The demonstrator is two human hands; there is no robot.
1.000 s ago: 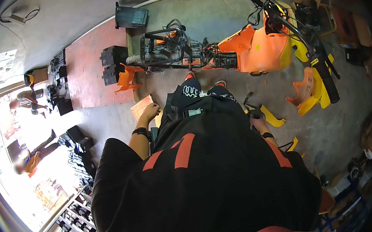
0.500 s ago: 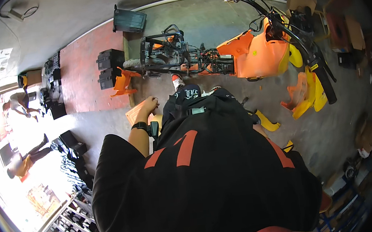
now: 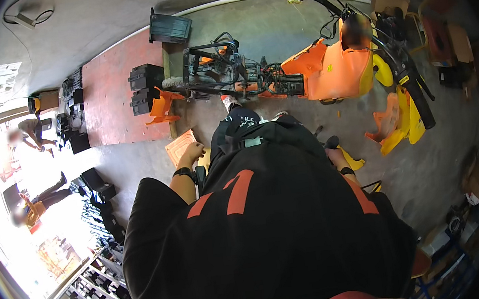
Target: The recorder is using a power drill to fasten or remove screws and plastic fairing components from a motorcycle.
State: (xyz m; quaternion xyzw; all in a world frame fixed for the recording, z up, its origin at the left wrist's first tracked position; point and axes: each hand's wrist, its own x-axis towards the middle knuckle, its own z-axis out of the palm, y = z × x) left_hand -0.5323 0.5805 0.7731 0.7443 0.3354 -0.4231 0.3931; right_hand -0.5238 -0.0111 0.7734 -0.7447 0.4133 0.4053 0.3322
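Left hand (image 3: 194,151): The fingers are bent, at the near right corner of the orange panel; I cannot tell if they grip it.
Orange panel (image 3: 180,146): It lies just left of the left hand and a little ahead, its flat face visible.
Right hand (image 3: 333,155): It is low at the right side of the body, with a small dark object (image 3: 332,141) at its fingers; I cannot tell whether the hand is closed around this.
Yellow curved piece (image 3: 354,159): It is on the floor, just right of the right hand, partly hidden by it.
Vehicle frame (image 3: 231,68): The black tubes stand ahead of both hands.
Orange body shell (image 3: 334,75): It sits on the right end of the frame, ahead of the right hand.
Handlebar (image 3: 400,68): It is farther to the right and ahead of the right hand.
Loose orange and yellow covers (image 3: 406,126): They lie well to the right of the right hand.
Orange bracket (image 3: 161,106): It is ahead and left of the left hand, near two black boxes (image 3: 145,89).
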